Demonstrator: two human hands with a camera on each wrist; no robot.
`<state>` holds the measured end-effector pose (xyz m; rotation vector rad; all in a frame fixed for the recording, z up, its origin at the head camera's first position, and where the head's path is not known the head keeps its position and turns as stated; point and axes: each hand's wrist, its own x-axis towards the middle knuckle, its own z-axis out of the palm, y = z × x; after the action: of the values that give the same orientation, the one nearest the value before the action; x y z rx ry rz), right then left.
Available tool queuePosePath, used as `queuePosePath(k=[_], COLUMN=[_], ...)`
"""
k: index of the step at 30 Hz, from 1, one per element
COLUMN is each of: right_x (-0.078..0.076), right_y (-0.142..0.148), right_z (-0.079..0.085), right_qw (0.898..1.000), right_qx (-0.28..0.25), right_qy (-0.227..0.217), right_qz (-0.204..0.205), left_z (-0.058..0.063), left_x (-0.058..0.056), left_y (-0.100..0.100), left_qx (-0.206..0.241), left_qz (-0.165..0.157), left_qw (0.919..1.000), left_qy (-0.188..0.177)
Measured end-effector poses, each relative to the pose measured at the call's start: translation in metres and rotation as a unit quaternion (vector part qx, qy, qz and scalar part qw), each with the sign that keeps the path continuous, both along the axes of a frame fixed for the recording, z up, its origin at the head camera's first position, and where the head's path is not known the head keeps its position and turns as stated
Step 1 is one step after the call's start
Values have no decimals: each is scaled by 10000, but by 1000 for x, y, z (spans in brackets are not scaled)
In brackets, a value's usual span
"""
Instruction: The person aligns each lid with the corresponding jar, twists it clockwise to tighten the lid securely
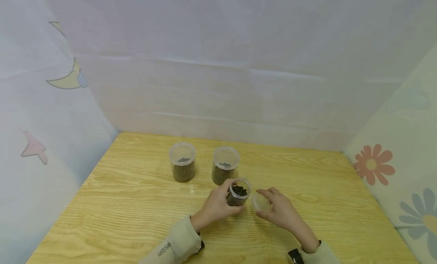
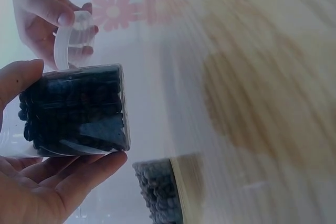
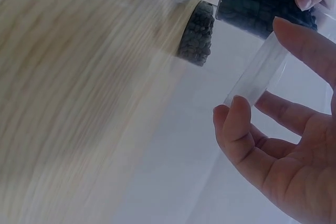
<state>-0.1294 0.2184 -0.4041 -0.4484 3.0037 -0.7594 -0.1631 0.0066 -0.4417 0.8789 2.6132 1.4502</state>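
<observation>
My left hand [image 1: 216,204] grips a small clear jar [image 1: 236,199] filled with dark, bean-like pieces. Its mouth is uncovered and tilts toward me, and in the left wrist view the thumb and fingers span the jar wall [image 2: 79,111]. Just to the right, my right hand [image 1: 282,211] pinches a translucent round lid [image 1: 261,202] by its rim, between thumb and fingers. The lid [image 3: 261,69] is held on edge, beside the jar and apart from its mouth. What exactly the dark pieces are, I cannot tell.
Behind my left hand stand two more clear jars, a left one [image 1: 183,172] and a right one [image 1: 223,173], each partly filled with dark pieces. They stand on a wood-grain table [image 1: 129,203]. Pale printed cloth [image 1: 211,93] hangs at the table's back and sides.
</observation>
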Motion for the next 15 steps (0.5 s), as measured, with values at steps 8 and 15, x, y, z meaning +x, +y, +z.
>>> queuePosePath(k=[8, 15], right_x=[-1, -2], right_y=[-7, -12], right_z=[0, 0], right_qw=[9996, 9994], right_qx=[-55, -31], right_qy=[81, 36], right_qz=[266, 336], left_z=[-2, -4], left_x=[0, 1], left_y=[-13, -22], left_qx=[-31, -29], left_qz=[124, 168], left_qw=[9998, 9998], left_qy=[136, 85])
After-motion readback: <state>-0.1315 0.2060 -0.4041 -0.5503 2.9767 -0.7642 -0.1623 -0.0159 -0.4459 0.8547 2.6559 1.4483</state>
